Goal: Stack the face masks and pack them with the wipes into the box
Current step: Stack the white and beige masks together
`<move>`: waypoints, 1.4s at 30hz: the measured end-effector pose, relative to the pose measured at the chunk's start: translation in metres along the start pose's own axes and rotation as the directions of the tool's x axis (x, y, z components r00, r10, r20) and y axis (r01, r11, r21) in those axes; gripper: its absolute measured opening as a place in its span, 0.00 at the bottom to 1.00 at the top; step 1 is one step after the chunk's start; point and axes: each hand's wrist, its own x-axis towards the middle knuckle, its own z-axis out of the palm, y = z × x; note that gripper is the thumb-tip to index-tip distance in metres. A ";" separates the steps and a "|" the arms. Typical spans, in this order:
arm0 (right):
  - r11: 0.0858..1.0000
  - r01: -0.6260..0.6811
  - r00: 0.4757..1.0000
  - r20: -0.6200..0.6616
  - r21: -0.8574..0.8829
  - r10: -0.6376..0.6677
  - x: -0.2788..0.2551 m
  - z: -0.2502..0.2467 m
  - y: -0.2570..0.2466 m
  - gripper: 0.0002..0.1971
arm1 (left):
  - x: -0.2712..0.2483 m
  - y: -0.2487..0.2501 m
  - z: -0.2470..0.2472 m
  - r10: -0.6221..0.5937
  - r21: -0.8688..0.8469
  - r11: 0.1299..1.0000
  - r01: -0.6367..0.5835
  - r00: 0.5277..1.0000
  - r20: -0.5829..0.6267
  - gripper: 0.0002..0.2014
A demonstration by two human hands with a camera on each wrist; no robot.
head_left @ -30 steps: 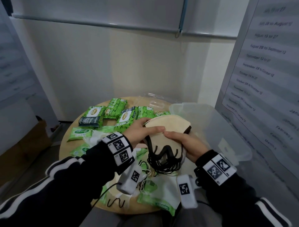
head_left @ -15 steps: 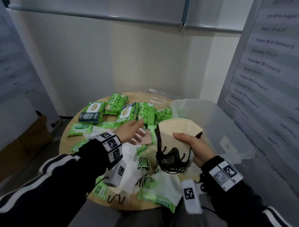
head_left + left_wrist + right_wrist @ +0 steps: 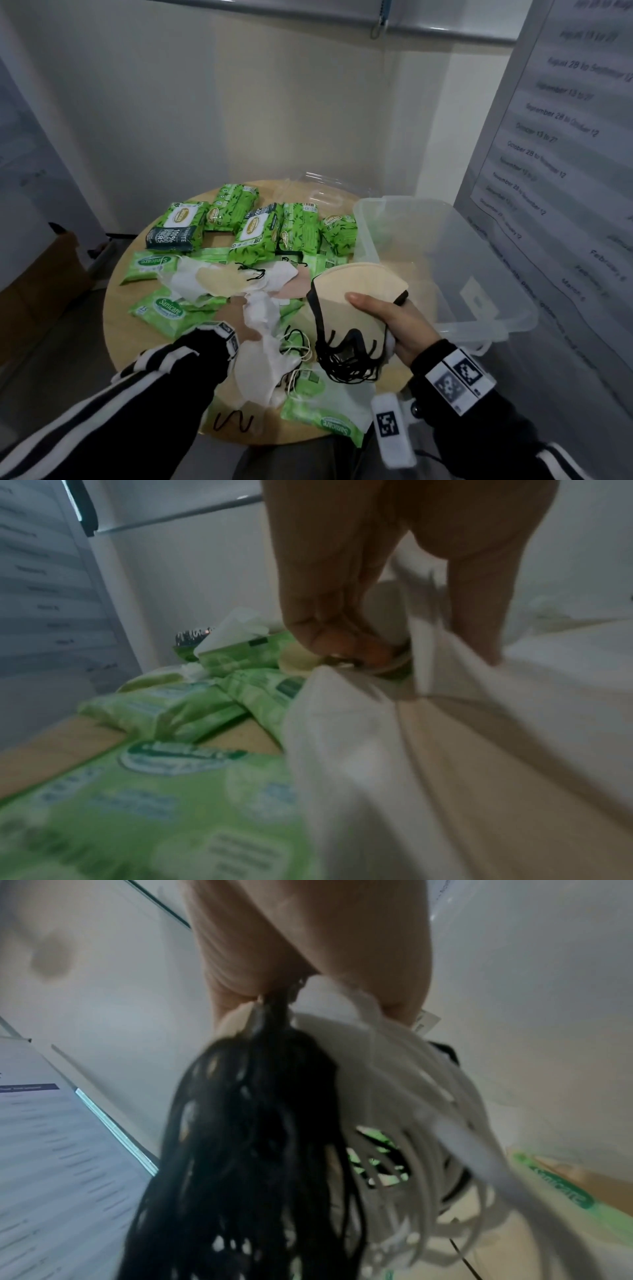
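Observation:
My right hand point(image 3: 387, 315) grips a stack of beige face masks point(image 3: 356, 284) above the table's right side, beside the clear plastic box point(image 3: 368, 236). Their black ear loops point(image 3: 346, 356) hang down; in the right wrist view, black loops point(image 3: 246, 1137) and white loops point(image 3: 428, 1123) dangle from my right hand point(image 3: 308, 996). My left hand point(image 3: 241, 322) is low over the mask pile, mostly hidden by a white mask point(image 3: 260, 349). In the left wrist view, thumb and fingers of my left hand point(image 3: 404, 647) pinch that white mask point(image 3: 445, 723). Green wipes packs point(image 3: 253, 233) stand at the back.
More loose masks, beige point(image 3: 219, 281) and pink point(image 3: 298, 284), lie mid-table. Flat green wipes packs point(image 3: 164, 308) lie around them and at the front edge point(image 3: 325, 421). The round wooden table point(image 3: 118, 318) is small. A clear lid point(image 3: 318, 192) sits at the back. A wall poster is close on the right.
My left hand let go of the beige stack, moved left and down to the pile, and took hold of a white mask. My right hand kept the stack and shifted slightly right.

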 end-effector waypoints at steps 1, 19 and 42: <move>1.000 -0.004 1.000 0.002 0.002 0.004 0.001 0.000 0.001 0.30 | 0.001 0.002 -0.001 0.022 0.004 1.000 -0.022 1.000 -0.007 0.28; 0.998 -0.009 0.998 0.061 0.060 0.006 0.019 0.010 0.015 0.26 | 0.042 0.043 -0.061 0.023 -0.246 0.969 -0.038 0.998 -0.063 0.29; 0.996 -0.035 0.998 0.047 0.077 0.032 0.025 0.021 0.025 0.21 | -0.002 0.014 -0.120 0.339 -0.601 0.776 -0.190 0.930 0.144 0.43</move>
